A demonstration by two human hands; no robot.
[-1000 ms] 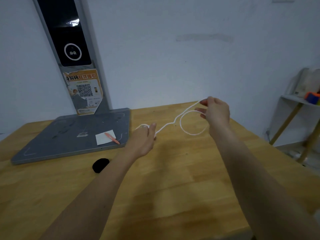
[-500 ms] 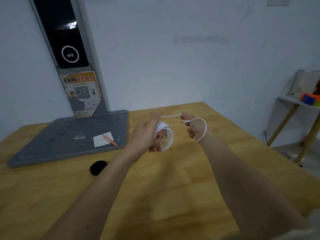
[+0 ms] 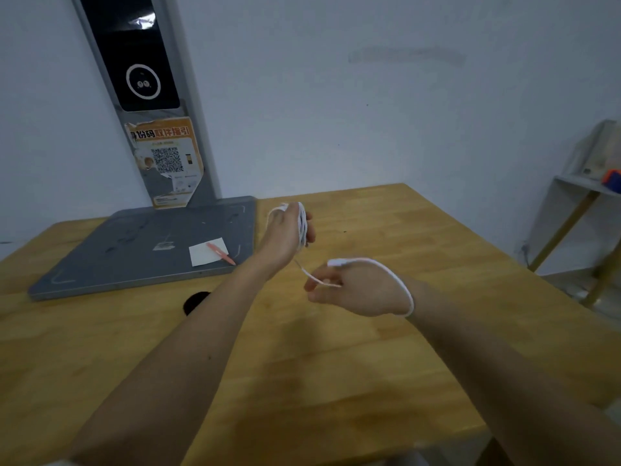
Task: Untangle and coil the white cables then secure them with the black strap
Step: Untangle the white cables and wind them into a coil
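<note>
My left hand (image 3: 285,235) is raised above the wooden table and grips a coil of white cable (image 3: 302,223) wound round its fingers. A short length of the cable runs down to my right hand (image 3: 356,290), which pinches it between its fingertips. The free end, with its white plug (image 3: 336,263), loops over the back of my right hand and round the wrist. The black strap (image 3: 195,302) lies on the table, left of my left forearm and partly hidden by it.
A grey metal base plate (image 3: 141,253) with an upright post stands at the back left and carries a white paper slip and an orange pen (image 3: 220,253). The wooden table (image 3: 420,250) ends at the right, where a white shelf (image 3: 578,186) stands.
My left hand has lifted and turned with more cable wound on it. My right hand has dropped toward me, drawing the cable's end down and away from the coil.
</note>
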